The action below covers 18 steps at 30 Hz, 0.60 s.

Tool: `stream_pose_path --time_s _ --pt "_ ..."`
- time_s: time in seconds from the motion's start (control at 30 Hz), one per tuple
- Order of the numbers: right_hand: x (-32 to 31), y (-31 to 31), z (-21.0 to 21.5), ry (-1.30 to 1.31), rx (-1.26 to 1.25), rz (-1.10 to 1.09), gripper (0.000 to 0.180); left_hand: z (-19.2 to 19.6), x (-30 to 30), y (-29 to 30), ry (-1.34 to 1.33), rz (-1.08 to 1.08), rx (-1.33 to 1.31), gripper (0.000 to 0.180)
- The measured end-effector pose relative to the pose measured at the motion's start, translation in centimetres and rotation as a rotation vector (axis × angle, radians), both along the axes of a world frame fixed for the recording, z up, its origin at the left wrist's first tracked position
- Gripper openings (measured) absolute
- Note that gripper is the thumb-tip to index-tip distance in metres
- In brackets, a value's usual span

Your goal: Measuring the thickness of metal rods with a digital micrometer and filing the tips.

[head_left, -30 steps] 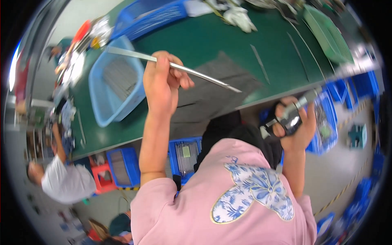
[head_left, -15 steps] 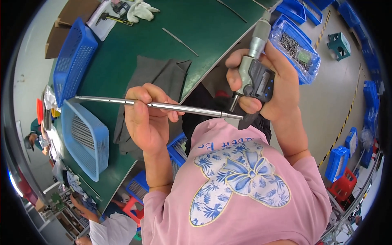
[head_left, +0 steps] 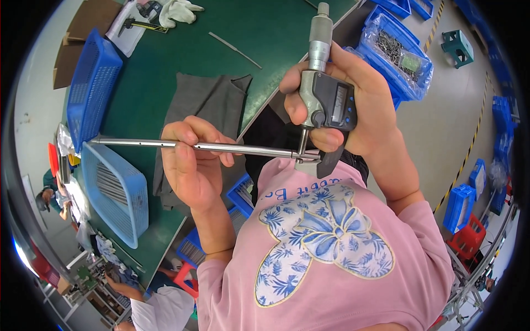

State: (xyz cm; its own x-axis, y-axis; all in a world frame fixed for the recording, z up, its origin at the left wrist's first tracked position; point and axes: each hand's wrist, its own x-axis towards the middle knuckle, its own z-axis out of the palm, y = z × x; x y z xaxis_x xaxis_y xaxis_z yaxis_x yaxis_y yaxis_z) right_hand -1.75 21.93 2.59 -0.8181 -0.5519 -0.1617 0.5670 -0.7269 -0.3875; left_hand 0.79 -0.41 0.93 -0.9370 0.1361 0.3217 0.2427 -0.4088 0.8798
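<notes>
My left hand (head_left: 193, 160) pinches a long, thin metal rod (head_left: 243, 148) with small holes along it. The rod lies nearly level, its far left end close to the blue baskets. In my right hand (head_left: 353, 105) is a digital micrometer (head_left: 332, 102) with a grey frame, a small display and a silver thimble pointing up. The rod's right end sits at the micrometer's jaw, just under the spindle; whether the spindle presses on it I cannot tell. My right thumb and fingers wrap round the frame.
A grey cloth (head_left: 207, 105) lies on the green table (head_left: 149, 71). At left stand a blue basket (head_left: 91, 83) and a light-blue basket (head_left: 135, 207) holding several rods. Blue bins (head_left: 411, 44) with small metal parts are at right. Another person (head_left: 163, 309) sits lower left.
The micrometer has turned more upright and moved left and down, bringing its jaw over the rod's right end. My left hand and the rod have shifted slightly left.
</notes>
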Motion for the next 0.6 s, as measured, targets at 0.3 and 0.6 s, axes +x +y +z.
stream_pose_path --time_s 0.3,0.6 --pt "0.07 0.27 0.04 0.051 0.048 -0.010 0.064 -0.38 -0.06 0.00 -0.014 -0.007 0.023 0.021" --pt "-0.07 0.11 -0.20 0.093 0.053 -0.014 0.067 -0.43 -0.27 0.10 -0.021 -0.007 0.015 0.021"
